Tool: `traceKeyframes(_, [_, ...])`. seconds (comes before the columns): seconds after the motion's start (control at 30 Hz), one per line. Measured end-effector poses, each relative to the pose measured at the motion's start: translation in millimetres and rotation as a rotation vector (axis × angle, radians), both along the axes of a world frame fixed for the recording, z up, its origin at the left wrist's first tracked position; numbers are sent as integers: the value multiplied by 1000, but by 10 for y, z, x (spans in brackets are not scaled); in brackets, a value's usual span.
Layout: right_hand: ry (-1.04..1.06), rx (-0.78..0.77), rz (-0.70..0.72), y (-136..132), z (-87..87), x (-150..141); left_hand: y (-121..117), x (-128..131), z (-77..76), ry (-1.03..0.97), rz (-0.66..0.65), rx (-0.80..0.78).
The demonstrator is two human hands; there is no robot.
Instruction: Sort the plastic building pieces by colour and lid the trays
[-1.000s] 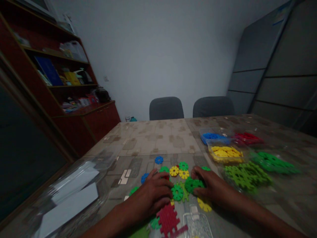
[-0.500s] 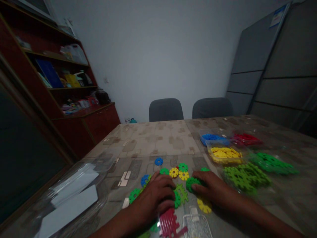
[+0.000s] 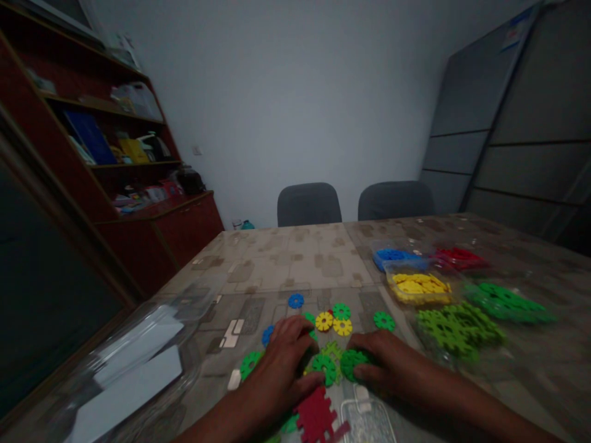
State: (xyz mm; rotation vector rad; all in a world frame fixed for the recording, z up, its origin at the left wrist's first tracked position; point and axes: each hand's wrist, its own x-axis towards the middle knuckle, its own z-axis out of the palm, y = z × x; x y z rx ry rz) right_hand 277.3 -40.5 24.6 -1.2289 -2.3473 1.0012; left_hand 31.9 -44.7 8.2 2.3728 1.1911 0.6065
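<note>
Loose plastic gear-shaped discs lie on the patterned table [image 3: 295, 252] in front of me: green [image 3: 383, 320], yellow [image 3: 324, 320], blue [image 3: 296, 300]. My left hand [image 3: 284, 360] rests palm down over several of them, fingers curled, beside a green disc [image 3: 324, 364]. My right hand [image 3: 381, 364] lies next to it, fingertips pinching a dark green disc [image 3: 351, 362]. A red toothed piece [image 3: 316, 415] sits just under my left wrist.
Clear tubs at the right hold sorted discs: blue [image 3: 392, 255], red [image 3: 459, 257], yellow [image 3: 418, 286], light green [image 3: 455, 329], dark green [image 3: 505, 301]. A clear lid [image 3: 367, 421] lies near me. A clear box with white cards [image 3: 133, 357] sits left. Two grey chairs [image 3: 308, 203] stand behind the table.
Both hands have drawn toward me and closer together. The right hand pulled its dark green disc leftward, uncovering a green disc that now lies alone beyond it. The yellow disc near my right wrist is now covered.
</note>
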Motion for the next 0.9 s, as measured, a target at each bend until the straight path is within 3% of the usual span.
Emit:
traceKeyframes(0.27, [-28, 13, 6, -32, 82, -39, -7, 8, -19, -66, -1, -92])
traceKeyframes(0.4, [-37, 4, -27, -19, 94, -7, 2, 36, 15, -153, 0, -33])
traceKeyframes(0.53, [-17, 101, -66, 31, 74, 38, 3, 57, 78, -215, 55, -4])
traceKeyframes(0.67, [67, 140, -44, 5, 81, -10, -50, 82, 125, -215, 92, -13])
traceKeyframes(0.9, [210, 69, -72, -114, 156, -145, -154, 123, 136, -320, 52, -100])
